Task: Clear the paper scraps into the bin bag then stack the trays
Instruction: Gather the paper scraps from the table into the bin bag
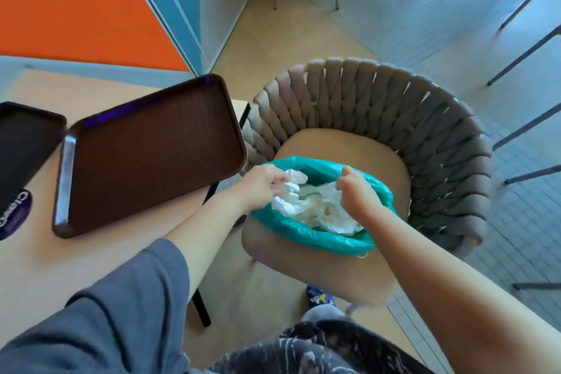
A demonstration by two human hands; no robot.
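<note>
Teal bin bag sits open-mouthed on the seat of a woven-back chair, approx 4 o'clock from frame centre. Inside the bag: a heap of crumpled white paper scraps, filling the opening up to near the rim. Left hand is at the bag's 10 o'clock rim, fingers curled round a wad of white paper, which is over the bag mouth & touching the heap. Right hand is at the 2 o'clock rim, fingers clenched in a fist over the edge; looks like it pinches the bag plastic, but the grip itself is hidden behind the knuckles, so can't tell for sure. Both forearms reach in from 6-7 o'clock; left one has a grey sleeve pushed up. On the table at 9 o'clock: brown tray, nothing in it, its right corner overhanging the table edge towards the chair. Just beside it at far 9 o'clock, a 2nd dark tray, partly cut off by the frame; the visible part holds nothing. The two trays lie side by side w/ corners nearly touching, not stacked. Round purple sticker on the table at 8 o'clock, below the 2nd tray. Floor beyond: chair legs at 12 & 2 o'clock.
</note>
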